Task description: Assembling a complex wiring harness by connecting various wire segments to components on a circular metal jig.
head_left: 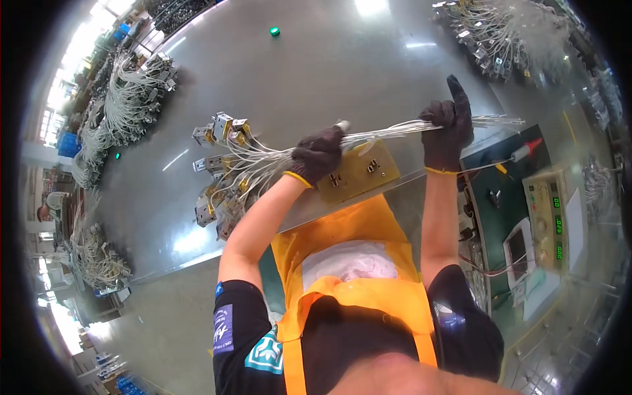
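Note:
A bundle of thin white wires (388,130) stretches sideways above the near edge of a grey metal table. My left hand (319,155), in a dark glove with a yellow cuff, is closed around the bundle. Farther right, my right hand (447,131), gloved the same way, closes on the wires near their loose ends, with one finger pointing up and away. At the left end, the wires fan out to several small metal-cased parts (212,164) lying on the table. A yellowish block with small metal contacts (359,172) sits at the table's edge, just below the wires between my hands.
More wired parts lie in heaps at far left (135,99) and far right (507,39). A green indicator light (274,31) is set in the grey table (316,72). To the right stand a bench instrument with green digits (546,217) and a red-and-white probe (526,150).

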Tool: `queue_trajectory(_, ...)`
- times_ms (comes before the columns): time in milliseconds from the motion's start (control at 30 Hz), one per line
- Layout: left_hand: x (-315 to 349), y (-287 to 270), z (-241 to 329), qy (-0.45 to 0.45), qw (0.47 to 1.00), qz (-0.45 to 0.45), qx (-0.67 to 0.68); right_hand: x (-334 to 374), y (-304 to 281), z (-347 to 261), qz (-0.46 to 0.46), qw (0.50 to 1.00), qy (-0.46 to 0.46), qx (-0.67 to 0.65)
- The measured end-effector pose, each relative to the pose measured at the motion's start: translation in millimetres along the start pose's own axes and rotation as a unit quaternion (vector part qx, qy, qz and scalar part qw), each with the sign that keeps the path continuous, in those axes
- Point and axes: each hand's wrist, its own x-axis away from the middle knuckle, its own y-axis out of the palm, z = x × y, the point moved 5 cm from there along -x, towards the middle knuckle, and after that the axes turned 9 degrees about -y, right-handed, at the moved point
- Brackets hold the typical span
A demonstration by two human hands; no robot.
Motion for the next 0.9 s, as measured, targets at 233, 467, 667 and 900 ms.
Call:
queue_trajectory(233, -1.1, 21.8, 2.0, 0.059, 0.998, -0.033, 0.010, 4.6, -77.0, 16.3, 0.320, 0.941, -0.068, 0.082)
queue_trajectory(467, 12.5, 13.6, 6.5, 0.044, 0.988, -0.139, -0.056, -65.5, -89.0, 59.6, 0.271, 0.842, 0.029, 0.465)
queue_trajectory(667, 13.4, 12.2, -4.3, -0.007, 0.970, -0.241, -0.014, -108.9, -18.8, 226.8, -0.528, 0.191, 0.027, 0.827)
queue_trajectory(900, 14.0, 15.6, -5.4, 0.154, 0.976, -0.150, 0.026, 10.7, 33.3, 311.0, -0.632, 0.338, 0.186, 0.672)
